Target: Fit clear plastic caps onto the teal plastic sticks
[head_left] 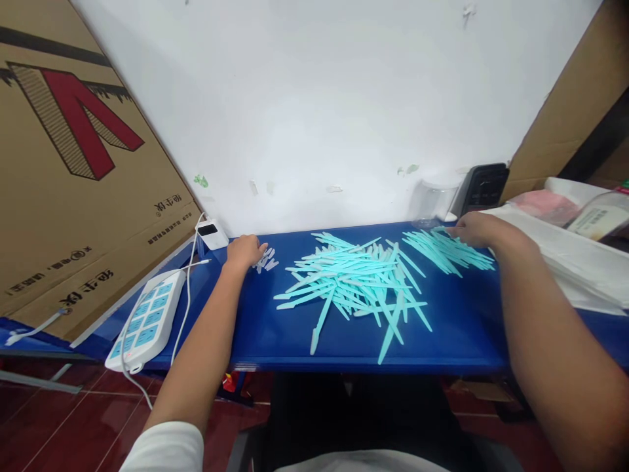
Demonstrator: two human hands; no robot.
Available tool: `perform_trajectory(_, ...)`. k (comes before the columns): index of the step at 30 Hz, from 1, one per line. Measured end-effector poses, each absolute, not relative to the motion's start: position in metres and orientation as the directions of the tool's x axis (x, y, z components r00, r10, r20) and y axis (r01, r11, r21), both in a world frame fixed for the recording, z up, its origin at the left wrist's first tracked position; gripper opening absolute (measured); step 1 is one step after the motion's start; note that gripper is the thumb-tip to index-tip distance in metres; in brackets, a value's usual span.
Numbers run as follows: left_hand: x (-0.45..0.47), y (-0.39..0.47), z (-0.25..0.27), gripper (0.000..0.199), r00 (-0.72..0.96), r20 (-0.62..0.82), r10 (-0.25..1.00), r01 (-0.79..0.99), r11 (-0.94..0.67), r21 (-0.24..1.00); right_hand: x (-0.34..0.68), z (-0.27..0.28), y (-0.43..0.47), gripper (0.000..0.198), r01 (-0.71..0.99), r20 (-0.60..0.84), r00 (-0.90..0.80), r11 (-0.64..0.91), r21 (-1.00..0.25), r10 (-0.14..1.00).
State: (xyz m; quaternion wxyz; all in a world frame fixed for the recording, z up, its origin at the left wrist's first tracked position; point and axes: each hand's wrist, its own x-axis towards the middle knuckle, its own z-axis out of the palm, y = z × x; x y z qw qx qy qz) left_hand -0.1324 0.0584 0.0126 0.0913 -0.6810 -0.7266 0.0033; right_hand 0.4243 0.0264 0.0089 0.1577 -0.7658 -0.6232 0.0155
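Note:
My left hand (246, 251) is at the back left of the blue table, fingers curled down beside a small heap of pale translucent pieces (266, 259) that look like blade caps. What its fingertips hold is hidden. A large, loose pile of turquoise eyebrow razors (351, 275) covers the middle of the table, pointing many ways. To its right lies a second batch of turquoise razors (445, 252), mostly lined up in one direction. My right hand (476, 231) reaches over the back of this batch. Its fingers are bent together at the razors' ends; whether one is gripped is too small to tell.
A white power strip (147, 321) with cables and a small white device (212, 234) stand left, near a large cardboard box (73, 196). Back right are a clear plastic jar (436, 200) and a black object (481, 187). White packaging (574, 255) lies far right.

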Motion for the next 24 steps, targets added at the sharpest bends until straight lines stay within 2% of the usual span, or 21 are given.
perform_trajectory(2, -0.133, 0.057, 0.013, 0.05, -0.067, 0.124, 0.99, 0.989, 0.083, -0.125, 0.417, 0.02, 0.023, 0.026, 0.926, 0.064, 0.226, -0.194, -0.325, 0.972)
perform_trajectory(4, -0.134, 0.057, 0.014, 0.049, -0.078, 0.116, 0.99, 0.988, 0.093, -0.127, 0.411, 0.029, 0.018, 0.024, 0.905, 0.023, 0.217, -0.192, -0.38, 0.976)
perform_trajectory(7, -0.134, 0.057, 0.014, 0.047, -0.094, 0.143, 0.985, 0.986, 0.112, -0.126, 0.399, 0.039, 0.01, 0.025, 0.889, 0.065, 0.172, -0.127, -0.441, 0.983)
perform_trajectory(9, -0.13, 0.056, 0.015, 0.045, -0.071, 0.221, 0.973, 0.991, 0.095, -0.1, 0.387, 0.042, 0.005, 0.029, 0.877, 0.133, 0.089, -0.015, -0.481, 0.987)
perform_trajectory(11, -0.119, 0.053, 0.016, 0.045, 0.004, 0.317, 0.948, 1.0, 0.004, -0.024, 0.369, 0.043, 0.0, 0.037, 0.843, 0.192, -0.034, 0.132, -0.522, 0.981)
perform_trajectory(13, -0.1, 0.045, 0.016, 0.048, 0.123, 0.39, 0.913, 0.98, -0.175, 0.1, 0.345, 0.043, -0.004, 0.045, 0.76, 0.213, -0.171, 0.266, -0.592, 0.962)
perform_trajectory(15, -0.074, 0.033, 0.014, 0.056, 0.258, 0.428, 0.866, 0.888, -0.387, 0.248, 0.32, 0.04, -0.01, 0.051, 0.664, 0.224, -0.3, 0.371, -0.649, 0.927)
perform_trajectory(18, -0.034, 0.011, 0.01, 0.06, 0.401, 0.46, 0.792, 0.668, -0.596, 0.444, 0.286, 0.034, -0.019, 0.053, 0.539, 0.151, -0.45, 0.402, -0.74, 0.88)
perform_trajectory(20, -0.015, -0.002, 0.006, 0.056, 0.464, 0.469, 0.751, 0.569, -0.659, 0.492, 0.27, 0.029, -0.026, 0.05, 0.481, 0.101, -0.527, 0.393, -0.783, 0.844)
perform_trajectory(24, 0.001, -0.013, 0.0, 0.05, 0.582, 0.423, 0.694, 0.507, -0.717, 0.479, 0.253, 0.023, -0.034, 0.047, 0.445, 0.092, -0.584, 0.413, -0.794, 0.806)
